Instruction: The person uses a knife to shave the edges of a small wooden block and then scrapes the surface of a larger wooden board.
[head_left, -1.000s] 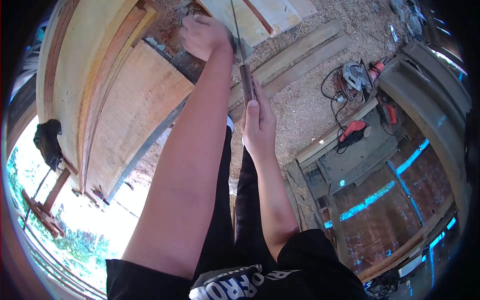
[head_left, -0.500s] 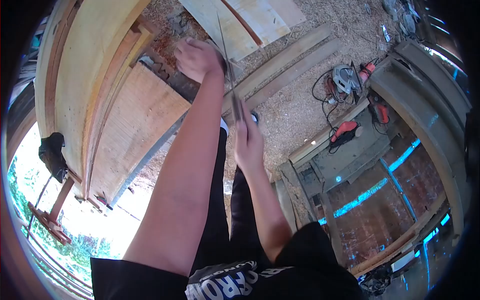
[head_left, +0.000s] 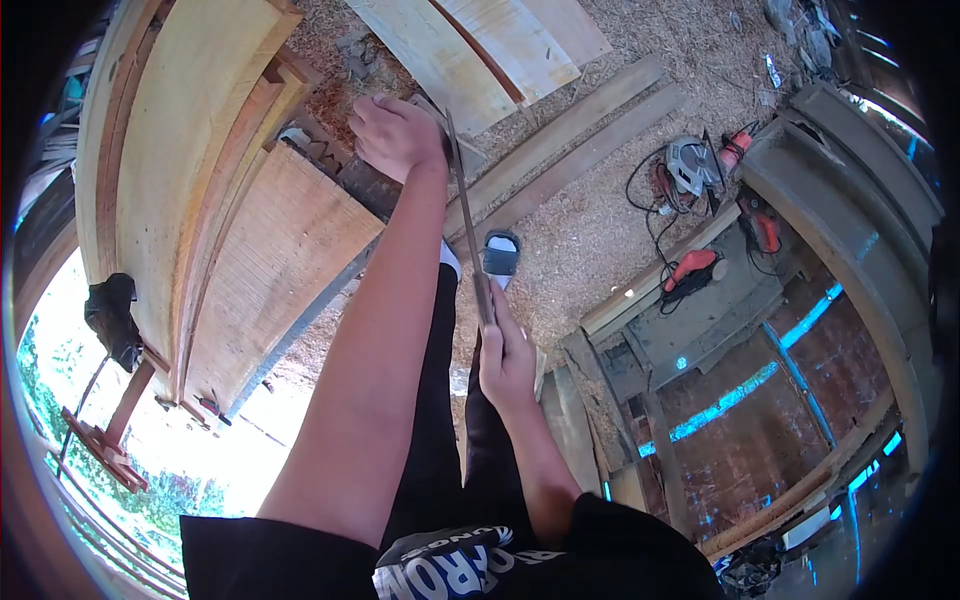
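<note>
My right hand [head_left: 507,360] is closed around the near end of a long, narrow metal blade [head_left: 464,205], seen nearly edge-on and pointing away from me. Farther out, my left hand [head_left: 398,138] is closed, its fingers curled beside a flat grey piece [head_left: 466,158]; what it grips is hidden under the palm. The blade passes close by the left wrist and overlaps the grey piece in this view. Left of my forearm lies a thick wooden plank [head_left: 280,225].
Curved boards [head_left: 180,130] stand at the left. Pale planks [head_left: 490,50] and two narrow boards [head_left: 560,150] lie on the sawdust floor. At right are a circular saw [head_left: 690,165] with cords, an orange power tool [head_left: 690,270] and a wooden frame [head_left: 600,310]. My sandalled foot [head_left: 501,252] shows below.
My right hand has drawn the blade back toward my body, uncovering my foot. The left hand stays in nearly the same place.
</note>
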